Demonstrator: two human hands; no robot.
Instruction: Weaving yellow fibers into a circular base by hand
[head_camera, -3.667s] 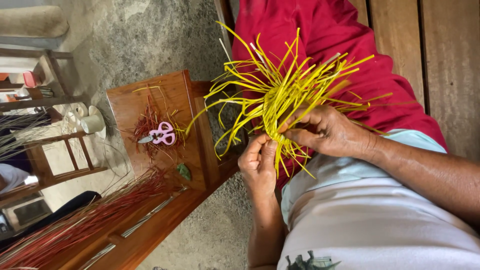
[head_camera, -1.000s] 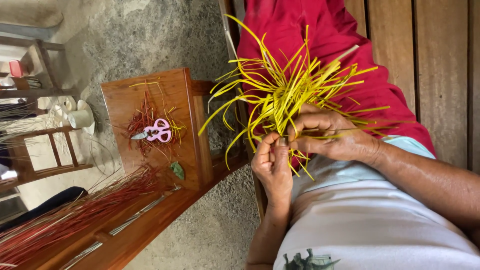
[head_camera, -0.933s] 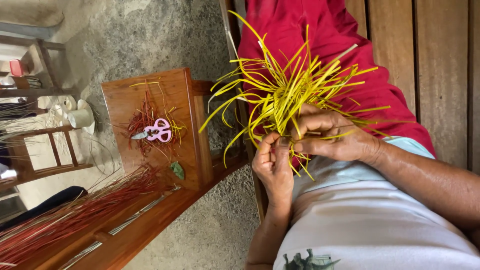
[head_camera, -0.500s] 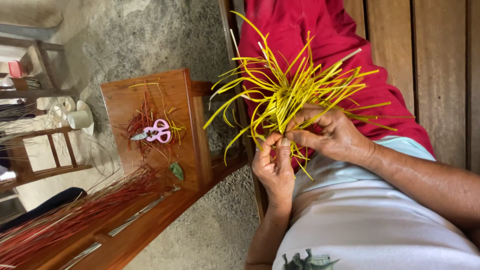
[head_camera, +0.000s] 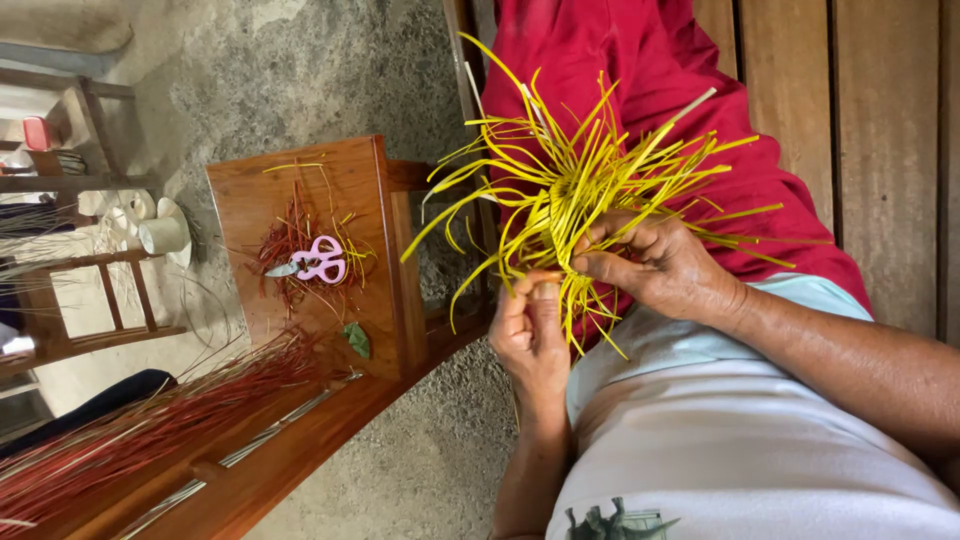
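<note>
A person sits on a wooden slatted bench (head_camera: 880, 150), seen from a head-worn camera that is turned sideways, with red cloth (head_camera: 640, 60) over the lap. Both hands meet on a bundle of thin yellow fibre strips (head_camera: 575, 190) held over the lap, in the middle of the view. The bundle is gathered into a tight woven core right at the fingertips. From that core, its long loose ends fan out toward the top and right of the picture, away from the person's body, while shorter ends trail back toward the white shirt (head_camera: 760, 440).

The left hand (head_camera: 532, 335) is closed, thumb and forefinger pinching the near end of the core. The right hand (head_camera: 665, 265) curls its fingers around the core from the other side, gripping the strips.

Off to the left stands a small brown wooden stool (head_camera: 300, 210). On it lie pink-handled scissors (head_camera: 315, 262) among red and yellow fibre trimmings (head_camera: 285, 240), with a small green leaf (head_camera: 356, 340) nearby. A long sheaf of red fibre strips (head_camera: 150, 425) lies on a wooden bench rail (head_camera: 300, 450) at the lower left, over a grey concrete floor (head_camera: 300, 70).
</note>
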